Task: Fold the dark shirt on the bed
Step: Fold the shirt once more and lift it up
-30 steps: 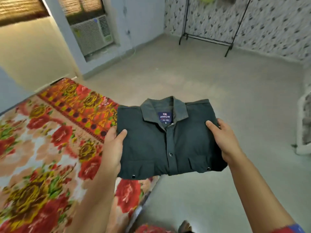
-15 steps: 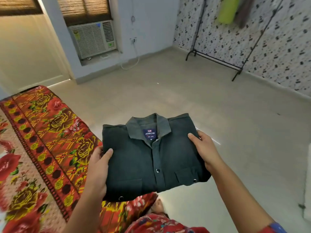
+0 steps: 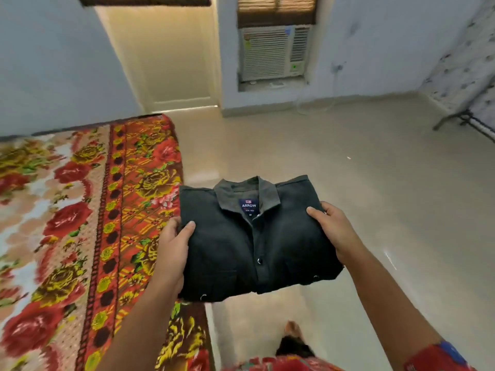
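The dark shirt (image 3: 235,245) is folded into a neat rectangle, collar and blue label facing up. I hold it in the air just past the bed's right edge, over the floor. My left hand (image 3: 171,250) grips its left side, thumb on top. On the right side my right hand (image 3: 332,231) grips the same way. The bed (image 3: 80,223), covered with a red and yellow floral spread, lies to the left.
A beige tiled floor (image 3: 375,196) spreads to the right. A window air conditioner (image 3: 273,53) sits in the far wall beside a doorway (image 3: 166,57). The foot of a black clothes rack (image 3: 466,121) shows at far right. My foot (image 3: 293,330) is below the shirt.
My view has swung left, bringing the doorway and more of the bed into sight. Both hands keep the same grip on the folded shirt, which stays in front of me.
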